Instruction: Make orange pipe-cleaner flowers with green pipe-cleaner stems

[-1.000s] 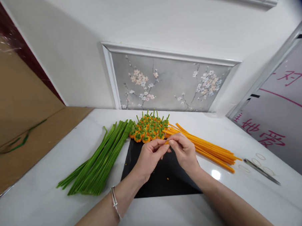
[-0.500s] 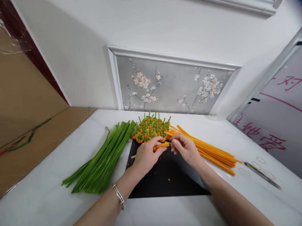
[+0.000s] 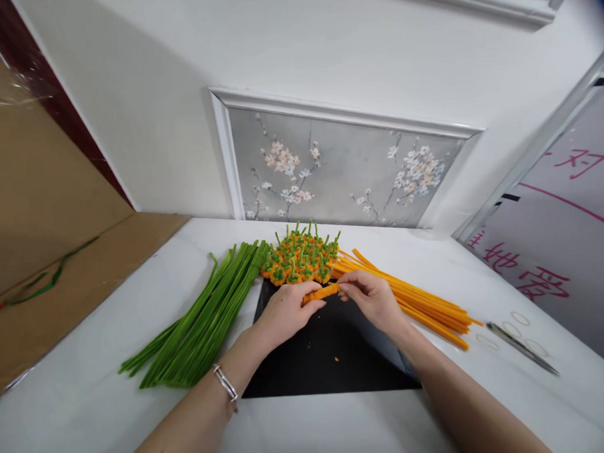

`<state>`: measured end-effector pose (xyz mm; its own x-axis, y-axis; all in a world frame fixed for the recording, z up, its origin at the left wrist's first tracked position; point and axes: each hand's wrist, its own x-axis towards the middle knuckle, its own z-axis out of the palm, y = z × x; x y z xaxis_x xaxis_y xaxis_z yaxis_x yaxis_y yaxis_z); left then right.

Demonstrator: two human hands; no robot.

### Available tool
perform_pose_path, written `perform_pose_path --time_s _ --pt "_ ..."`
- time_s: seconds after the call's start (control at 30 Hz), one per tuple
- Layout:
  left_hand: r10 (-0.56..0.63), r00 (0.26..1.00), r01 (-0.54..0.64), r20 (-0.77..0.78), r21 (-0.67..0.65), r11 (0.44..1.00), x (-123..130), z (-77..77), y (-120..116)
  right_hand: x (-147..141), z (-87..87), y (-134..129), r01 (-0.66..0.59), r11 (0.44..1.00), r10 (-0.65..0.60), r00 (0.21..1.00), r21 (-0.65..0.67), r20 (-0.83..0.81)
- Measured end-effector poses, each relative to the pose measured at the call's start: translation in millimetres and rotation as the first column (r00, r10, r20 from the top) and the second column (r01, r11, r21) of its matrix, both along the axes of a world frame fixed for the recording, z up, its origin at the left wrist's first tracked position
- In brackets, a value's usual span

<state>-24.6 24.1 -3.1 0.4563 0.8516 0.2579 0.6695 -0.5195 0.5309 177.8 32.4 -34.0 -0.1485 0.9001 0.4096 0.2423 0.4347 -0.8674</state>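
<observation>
An orange coiled piece [image 3: 321, 293] is stretched between my two hands, above the black mat [image 3: 332, 359]. My left hand [image 3: 286, 313] pinches its left end between thumb and fingers. The fingertips of my right hand [image 3: 371, 298] are closed on its right end. Just behind my hands sits a cluster of orange pieces with green tops and stems [image 3: 300, 253]. Orange fuzzy stems [image 3: 428, 302] lie to the right, partly behind my right hand. A bundle of green fuzzy stems [image 3: 201, 324] lies on the left.
Tweezers [image 3: 522, 348] and several thin rings [image 3: 511, 329] lie at the right of the white table [image 3: 490, 398]. Cardboard [image 3: 84, 276] stands along the left side. A framed floral panel [image 3: 349, 164] is on the wall behind.
My left hand has shifted slightly left, and the orange piece now looks longer between my hands. The light stick that showed left of my left hand is no longer visible.
</observation>
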Motion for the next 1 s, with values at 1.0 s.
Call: perform_pose_path --time_s 1.0 --pt "-0.028 0.996 0.036 0.087 -0.099 0.994 -6 3.1 2 1 4.3 -8 -0.139 0.944 -0.013 0.890 0.298 0.457"
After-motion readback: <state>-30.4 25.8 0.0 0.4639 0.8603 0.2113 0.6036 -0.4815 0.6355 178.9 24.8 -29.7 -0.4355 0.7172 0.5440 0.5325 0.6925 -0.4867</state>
